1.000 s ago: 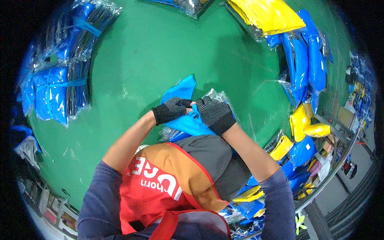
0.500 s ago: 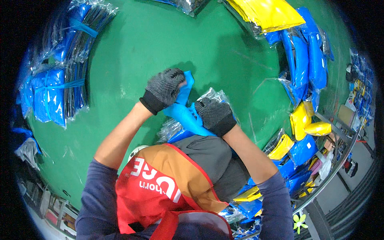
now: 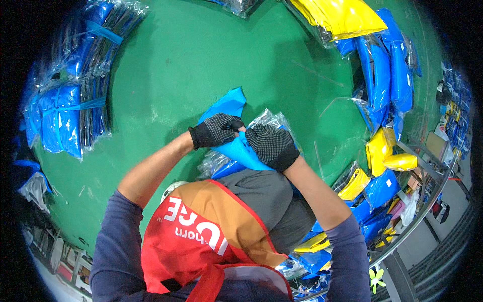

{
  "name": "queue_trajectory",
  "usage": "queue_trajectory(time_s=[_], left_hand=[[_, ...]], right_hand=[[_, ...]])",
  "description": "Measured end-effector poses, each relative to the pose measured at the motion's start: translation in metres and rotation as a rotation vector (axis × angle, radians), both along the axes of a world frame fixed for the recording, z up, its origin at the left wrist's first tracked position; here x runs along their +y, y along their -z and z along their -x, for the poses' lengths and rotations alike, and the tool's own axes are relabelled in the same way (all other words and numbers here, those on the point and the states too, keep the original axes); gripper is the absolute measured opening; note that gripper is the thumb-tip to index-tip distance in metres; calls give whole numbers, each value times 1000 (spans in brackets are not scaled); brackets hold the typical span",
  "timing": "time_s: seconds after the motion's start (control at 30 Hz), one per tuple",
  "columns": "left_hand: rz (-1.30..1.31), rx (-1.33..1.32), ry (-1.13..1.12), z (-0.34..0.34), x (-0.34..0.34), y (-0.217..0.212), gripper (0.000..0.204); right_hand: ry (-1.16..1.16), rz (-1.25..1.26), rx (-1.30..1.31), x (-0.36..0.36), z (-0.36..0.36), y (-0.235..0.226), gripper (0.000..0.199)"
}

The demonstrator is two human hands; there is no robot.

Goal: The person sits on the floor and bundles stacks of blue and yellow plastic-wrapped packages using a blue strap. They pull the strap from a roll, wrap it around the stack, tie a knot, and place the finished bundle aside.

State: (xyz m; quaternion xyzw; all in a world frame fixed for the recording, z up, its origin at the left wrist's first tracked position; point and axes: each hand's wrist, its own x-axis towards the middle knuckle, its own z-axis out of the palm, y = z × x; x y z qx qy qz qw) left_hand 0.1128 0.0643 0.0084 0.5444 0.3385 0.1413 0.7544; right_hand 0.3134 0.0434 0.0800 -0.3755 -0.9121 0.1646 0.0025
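A light-blue cloth strip (image 3: 230, 104) runs beneath and between my gloved hands, with its loose end sticking out on the far side. My left hand (image 3: 217, 132), in a black dotted glove, pinches the strip close against my right fingers. My right hand (image 3: 272, 146), gloved the same way, is closed on the strip where it bunches up. Below it lies a pack of blue goods (image 3: 227, 169) in clear plastic (image 3: 271, 119), mostly covered by the strip, my hands and my knee. The exact crossing of the strip is hidden by my fingers.
Strapped stacks of bagged blue goods (image 3: 63, 121) stand at the left on the green floor (image 3: 166, 65). Yellow packs (image 3: 342, 17) and blue packs (image 3: 400, 75) line the right side. A metal rail (image 3: 417, 226) curves along the lower right.
My left hand has come down and toward my right hand, from further up the strip. The strip's far end now lies spread out beyond it. My right hand has barely moved.
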Motion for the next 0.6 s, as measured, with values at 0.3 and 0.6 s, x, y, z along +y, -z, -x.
queue_trajectory(time_s=[0.3, 0.6], left_hand=[[-1063, 477, 229, -7, 5, -32, 17], [-179, 83, 71, -10, 12, -28, 28]], right_hand=[[99, 6, 164, -4, -2, 2, 21], [88, -3, 75, 0, 1, 1, 15]])
